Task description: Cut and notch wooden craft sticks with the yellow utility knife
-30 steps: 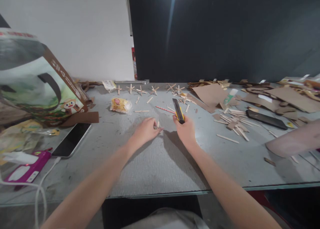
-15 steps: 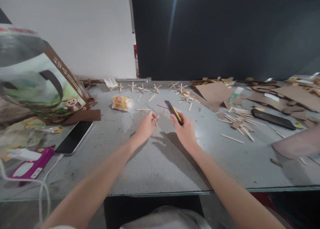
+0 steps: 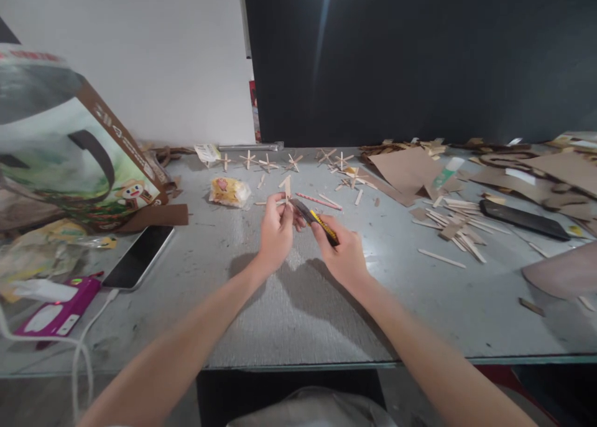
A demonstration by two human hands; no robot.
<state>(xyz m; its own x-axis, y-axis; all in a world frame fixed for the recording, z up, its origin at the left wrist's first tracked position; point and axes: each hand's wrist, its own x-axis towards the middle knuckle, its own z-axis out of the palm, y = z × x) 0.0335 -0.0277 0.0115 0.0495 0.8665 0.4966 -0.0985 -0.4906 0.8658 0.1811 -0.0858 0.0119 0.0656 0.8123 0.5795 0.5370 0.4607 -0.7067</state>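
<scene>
Pinched upright in my left hand (image 3: 277, 229) is a short wooden stick (image 3: 288, 188). My right hand (image 3: 342, 247) grips a black and yellow utility knife (image 3: 321, 224), whose tip end points left and reaches the fingers of my left hand beside the stick. Whether the blade touches the stick is too small to tell. Just behind the knife, a red and white striped straw (image 3: 319, 201) lies on the grey table (image 3: 261, 327). Several small star-shaped stick pieces (image 3: 293, 162) stand in a row farther back.
On the left are a phone (image 3: 138, 257), a purple power strip (image 3: 58, 312) with white cables, and a large printed bag (image 3: 69, 153). A yellow packet (image 3: 228, 192) lies left of centre. Loose sticks (image 3: 454, 228), cardboard (image 3: 401, 169) and a glue tube (image 3: 448, 172) lie right.
My left hand has risen slightly and now holds a stick between its fingertips. The knife has tilted lower and its tip has moved left, up to my left hand.
</scene>
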